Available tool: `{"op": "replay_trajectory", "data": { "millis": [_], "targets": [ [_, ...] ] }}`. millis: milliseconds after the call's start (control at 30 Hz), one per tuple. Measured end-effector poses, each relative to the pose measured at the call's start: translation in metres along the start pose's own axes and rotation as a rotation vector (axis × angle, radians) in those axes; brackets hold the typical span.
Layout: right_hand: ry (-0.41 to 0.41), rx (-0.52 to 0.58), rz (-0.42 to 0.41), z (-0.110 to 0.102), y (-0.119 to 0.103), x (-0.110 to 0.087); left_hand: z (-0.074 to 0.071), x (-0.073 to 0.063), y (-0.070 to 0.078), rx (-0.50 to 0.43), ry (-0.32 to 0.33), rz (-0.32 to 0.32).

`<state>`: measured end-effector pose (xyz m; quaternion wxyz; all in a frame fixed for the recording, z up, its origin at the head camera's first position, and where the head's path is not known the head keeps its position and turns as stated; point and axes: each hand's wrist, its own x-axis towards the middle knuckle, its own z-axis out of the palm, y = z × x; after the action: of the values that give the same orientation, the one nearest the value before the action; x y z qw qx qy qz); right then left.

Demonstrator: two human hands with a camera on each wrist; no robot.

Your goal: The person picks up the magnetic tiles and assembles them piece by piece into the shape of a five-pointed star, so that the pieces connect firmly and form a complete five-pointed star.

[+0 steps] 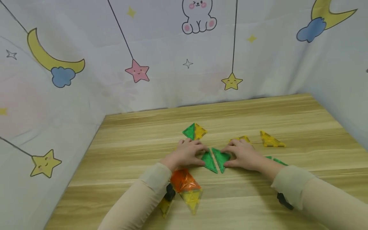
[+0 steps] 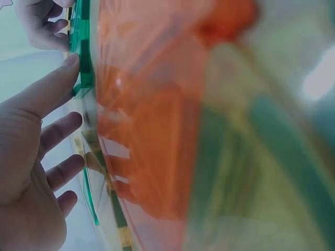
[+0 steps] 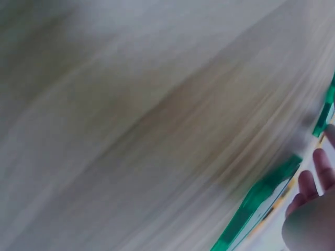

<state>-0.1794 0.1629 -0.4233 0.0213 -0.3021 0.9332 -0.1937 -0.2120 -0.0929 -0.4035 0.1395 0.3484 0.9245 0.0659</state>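
Observation:
Two green triangular magnetic tiles [image 1: 210, 162] lie side by side on the table with a narrow gap between them. My left hand [image 1: 187, 155] pinches the left one between thumb and forefinger. The thumb on that tile's edge [image 2: 84, 47] shows in the left wrist view, other fingers spread apart. From the other side my right hand [image 1: 244, 155] holds the right green tile [image 1: 222, 158] by its edges with thumb and forefinger. In the right wrist view, only part of the right hand [image 3: 316, 209] shows, at the right edge.
Orange tiles [image 1: 185, 181] and a yellow tile [image 1: 192, 199] lie by the left forearm, another yellow tile [image 1: 164, 207] partly under it. A green-and-yellow pair [image 1: 195, 131] sits behind the left hand. One yellow triangle [image 1: 271, 140] lies at the right; more green tiles [image 1: 279, 161] are partly behind the right wrist.

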Motion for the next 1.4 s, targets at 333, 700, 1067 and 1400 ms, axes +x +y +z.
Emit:
{"op": "replay_trajectory", "data": {
  "millis": [333,700,1067,1400],
  "targets": [
    [-0.003,-0.006,-0.004,0.009,-0.013,0.002,-0.003,-0.004,-0.004,-0.002,-0.022,0.03],
    [-0.001,0.041,-0.031,-0.012,0.008,-0.015,-0.006,-0.006,-0.005,0.027,-0.038,0.081],
    [-0.118,0.047,-0.029,-0.051,0.055,-0.06,-0.008,-0.003,-0.006,-0.06,-0.019,0.071],
    [-0.164,0.019,-0.043,-0.048,0.059,-0.069,-0.007,0.001,-0.003,-0.045,-0.029,0.078]
  ]
}}
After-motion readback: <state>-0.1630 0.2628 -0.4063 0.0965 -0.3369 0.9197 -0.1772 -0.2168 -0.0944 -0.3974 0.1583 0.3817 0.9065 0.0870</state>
